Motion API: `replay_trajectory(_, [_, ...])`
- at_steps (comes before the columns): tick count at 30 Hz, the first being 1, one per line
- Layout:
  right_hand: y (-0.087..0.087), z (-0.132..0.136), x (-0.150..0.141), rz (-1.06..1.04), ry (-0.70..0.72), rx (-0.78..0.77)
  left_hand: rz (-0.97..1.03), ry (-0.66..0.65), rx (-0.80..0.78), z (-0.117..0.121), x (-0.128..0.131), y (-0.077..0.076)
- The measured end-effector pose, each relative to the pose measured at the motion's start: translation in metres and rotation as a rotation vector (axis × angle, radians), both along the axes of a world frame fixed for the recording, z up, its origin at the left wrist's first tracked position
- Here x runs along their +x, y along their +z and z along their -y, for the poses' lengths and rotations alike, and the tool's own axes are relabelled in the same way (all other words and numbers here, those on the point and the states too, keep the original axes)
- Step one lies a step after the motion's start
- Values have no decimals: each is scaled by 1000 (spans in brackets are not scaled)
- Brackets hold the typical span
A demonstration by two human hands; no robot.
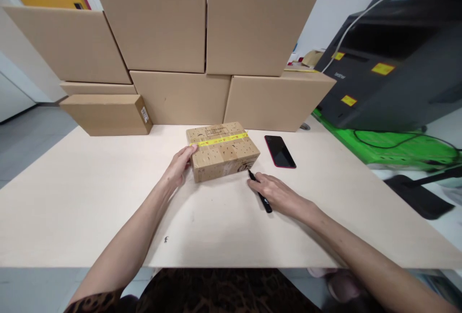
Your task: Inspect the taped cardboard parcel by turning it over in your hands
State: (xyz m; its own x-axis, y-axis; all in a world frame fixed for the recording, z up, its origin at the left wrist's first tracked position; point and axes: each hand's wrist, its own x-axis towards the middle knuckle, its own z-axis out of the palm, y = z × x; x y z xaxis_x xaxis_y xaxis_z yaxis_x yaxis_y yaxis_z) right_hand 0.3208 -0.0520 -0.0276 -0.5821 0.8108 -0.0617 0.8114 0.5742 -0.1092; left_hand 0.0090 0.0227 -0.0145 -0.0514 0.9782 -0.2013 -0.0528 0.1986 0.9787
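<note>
Fingers of the left hand were laid flat against the left end of the small cardboard box, with the thumb near the yellow tape that ran across its top. They were spread slightly and pressed on the side, not closed around anything; it seemed that this hand only steadied the box so that it would not slide. The box stood on the pale surface, a little beyond the middle, and was turned at a small angle to the person.

The right hand rested palm down on the surface, just beside the near right corner of the box. Its fingers were loosely curled over a black marker pen, which lay on the surface with its tip pointing to the box. Whether the fingers really gripped the pen or only covered it could not be told. Both forearms were stretched forward and low, the left one more bent inward.

A dark phone lay flat near the right of the box, not touching it. Behind, larger cardboard boxes were stacked like a wall, and a black printer stood at the right.
</note>
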Motion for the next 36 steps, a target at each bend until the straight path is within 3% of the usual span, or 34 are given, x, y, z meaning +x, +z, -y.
replay_trajectory(4, [-1, -6, 9, -35, -2, -67, 33, 14, 10, 2, 2, 0])
replay_trajectory(6, [0, -16, 20, -107, -93, -60, 43, 11, 22, 3, 3, 0])
replay_trajectory(8, [2, -31, 32, -129, -319, 32, 49, 28, 28, 3, 4, -1])
replay_trajectory(10, [3, -49, 42, -55, -639, 133, 47, 84, 18, 4, 5, -2])
replay_trajectory(12, [3, -66, 51, -40, -868, 93, 38, 145, 0, 4, 5, -2])
replay_trajectory(16, [-1, -91, 65, -197, -1079, -75, 25, 188, -7, 5, 5, -1])
replay_trajectory(23, [-4, -107, 85, -542, -1169, -119, -39, 230, 107, 5, 1, -4])
replay_trajectory(28, [-14, -102, 77, -944, -1141, -114, -109, 283, 260, 7, 1, -10])
replay_trajectory(33, [-15, -87, 55, -1319, -1094, 53, -195, 412, 686, 7, 5, -16])
replay_trajectory(36, [-3, -69, 32, -1466, -992, 127, -209, 349, 987, 17, 11, -16])
